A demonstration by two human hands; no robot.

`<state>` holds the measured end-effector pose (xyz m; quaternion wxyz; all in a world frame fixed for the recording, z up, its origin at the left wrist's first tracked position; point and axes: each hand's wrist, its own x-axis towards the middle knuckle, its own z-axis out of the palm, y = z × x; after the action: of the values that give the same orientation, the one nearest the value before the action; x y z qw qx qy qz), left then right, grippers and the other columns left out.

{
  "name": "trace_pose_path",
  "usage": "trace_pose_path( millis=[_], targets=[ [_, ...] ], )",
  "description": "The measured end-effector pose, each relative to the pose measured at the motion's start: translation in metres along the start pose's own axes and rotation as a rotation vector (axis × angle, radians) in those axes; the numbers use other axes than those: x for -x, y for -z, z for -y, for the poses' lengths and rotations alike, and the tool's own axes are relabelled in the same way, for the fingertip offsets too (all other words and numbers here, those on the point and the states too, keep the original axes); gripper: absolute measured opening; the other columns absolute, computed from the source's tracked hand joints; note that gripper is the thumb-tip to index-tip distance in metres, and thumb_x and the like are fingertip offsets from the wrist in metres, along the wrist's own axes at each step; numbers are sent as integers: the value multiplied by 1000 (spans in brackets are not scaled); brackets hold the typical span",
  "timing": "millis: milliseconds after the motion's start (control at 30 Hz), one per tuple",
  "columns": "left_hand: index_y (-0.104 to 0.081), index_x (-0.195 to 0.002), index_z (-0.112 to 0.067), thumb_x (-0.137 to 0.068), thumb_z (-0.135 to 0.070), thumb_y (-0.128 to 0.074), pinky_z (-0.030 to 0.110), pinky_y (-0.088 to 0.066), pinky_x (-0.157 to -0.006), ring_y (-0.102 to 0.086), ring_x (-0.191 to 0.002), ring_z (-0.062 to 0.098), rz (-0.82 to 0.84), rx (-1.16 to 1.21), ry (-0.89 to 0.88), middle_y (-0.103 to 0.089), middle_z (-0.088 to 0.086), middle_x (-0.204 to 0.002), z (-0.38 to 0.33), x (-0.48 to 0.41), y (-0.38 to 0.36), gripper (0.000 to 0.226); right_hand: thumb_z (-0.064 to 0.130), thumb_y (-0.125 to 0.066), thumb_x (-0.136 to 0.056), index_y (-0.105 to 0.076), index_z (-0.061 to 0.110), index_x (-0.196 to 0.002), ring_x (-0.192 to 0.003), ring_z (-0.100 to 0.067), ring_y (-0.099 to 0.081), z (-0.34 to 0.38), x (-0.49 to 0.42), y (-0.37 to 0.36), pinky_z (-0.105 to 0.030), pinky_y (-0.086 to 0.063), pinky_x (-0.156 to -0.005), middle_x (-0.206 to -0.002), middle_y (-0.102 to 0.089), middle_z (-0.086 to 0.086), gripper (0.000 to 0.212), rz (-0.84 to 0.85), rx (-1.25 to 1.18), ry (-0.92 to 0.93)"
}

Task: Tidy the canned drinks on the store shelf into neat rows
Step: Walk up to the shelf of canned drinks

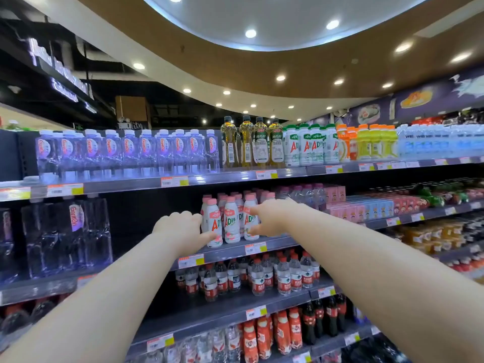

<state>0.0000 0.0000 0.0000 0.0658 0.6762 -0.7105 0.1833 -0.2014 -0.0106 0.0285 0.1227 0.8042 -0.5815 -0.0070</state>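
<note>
We reach both bare arms to the second shelf (227,251), where a small block of white bottles with pink caps stands near its front edge, three across the front and more pink caps behind. Our left hand (183,227) is curled round the left bottle (215,221): the knuckles are bent at its left side and the thumb (209,235) lies across its base. Our right hand (271,218) pinches the right bottle (248,224), with the forefinger (252,212) across the upper label and the thumb lower down, near the base. The middle bottle (231,221) stands upright between the two hands, and neither hand touches it. All three front bottles stand upright, just behind the rail with its orange and yellow price tags (255,248). To the left on the same shelf are large clear water bottles (76,231), well apart from the pink-capped ones. To the right, farther along, lie pink cartons (348,210). On the shelf below stand small water bottles with red labels (258,279).
</note>
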Motion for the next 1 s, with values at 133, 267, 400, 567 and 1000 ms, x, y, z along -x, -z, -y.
trace_pose_path(
  millis=[133, 267, 400, 567, 1000],
  targets=[
    [-42, -132, -21, -87, -66, -28, 35, -42, -80, -51, -111, 25, 11, -27, -44, -51, 4, -127, -23, -14, -3, 65, 56, -37, -91, -30, 24, -143, -132, -29, -38, -25, 5, -7, -53, -27, -106, -147, -38, -2, 61, 23, 9, -51],
    [-43, -129, -21, -86, -66, -29, 37, -42, -82, -51, -111, 25, 18, -8, -76, -51, 4, -127, -59, -28, -3, 65, 55, -37, -91, -31, 24, -142, -131, -29, -40, -58, 13, -15, -51, -29, -105, -146, -40, -3, 60, 39, 8, -94],
    [-46, -127, -19, -86, -65, -30, 37, -47, -83, -51, -112, 26, 26, 33, -138, -53, 5, -126, -107, -46, -3, 63, 54, -38, -92, -28, 24, -144, -133, -29, -38, -105, 25, -27, -51, -28, -108, -148, -37, -3, 61, 49, -7, -136],
    [-45, -128, -18, -87, -65, -32, 37, -49, -86, -52, -114, 25, 49, 79, -226, -51, 6, -131, -191, -74, 4, 64, 53, -41, -91, -25, 21, -145, -133, -29, -38, -189, 40, -41, -46, -38, -105, -149, -35, -5, 64, 66, -42, -184],
    [-43, -130, -20, -84, -67, -34, 40, -44, -90, -47, -121, 28, 41, 179, -399, -48, 6, -134, -452, -135, 22, 67, 52, -41, -92, -27, 12, -144, -131, -30, -39, -425, 118, -88, -43, -39, -104, -148, -35, -10, 67, 163, -28, -394]
  ],
)
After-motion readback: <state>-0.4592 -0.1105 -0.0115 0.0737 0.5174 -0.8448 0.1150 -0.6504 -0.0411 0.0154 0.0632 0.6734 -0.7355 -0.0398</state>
